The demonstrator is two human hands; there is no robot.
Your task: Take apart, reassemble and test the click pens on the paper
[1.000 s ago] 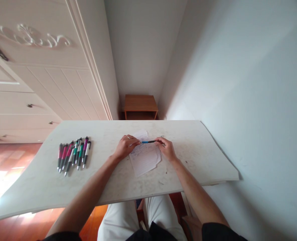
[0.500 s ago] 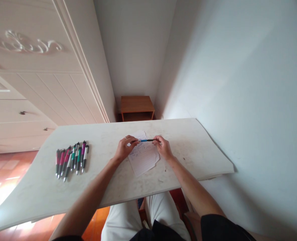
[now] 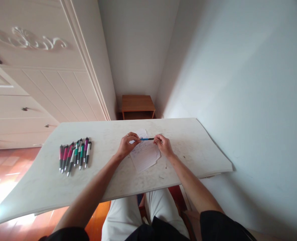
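Observation:
A blue and black pen (image 3: 145, 139) is stretched level between my two hands, above sheets of paper. My left hand (image 3: 128, 144) pinches its blue end, fingers closed. The black end sits in the closed fingertips of my right hand (image 3: 163, 144). Beneath lies white paper (image 3: 144, 159) with handwriting near its top and a torn, uneven edge on the right. To the left, several pens (image 3: 74, 155) in pink, green, white and purple with dark grips rest side by side on the white table (image 3: 108, 134).
Small dark specks lie on the table right of the paper. A low wooden stand (image 3: 138, 103) is beyond the far edge. A cream cabinet (image 3: 55, 93) borders the left side, and a pale wall (image 3: 226, 83) runs along the right.
My head view has shifted slightly, so the table and pens appear a little further right and higher. Both hands still grip the pen; more of its blue part shows beside my left fingers.

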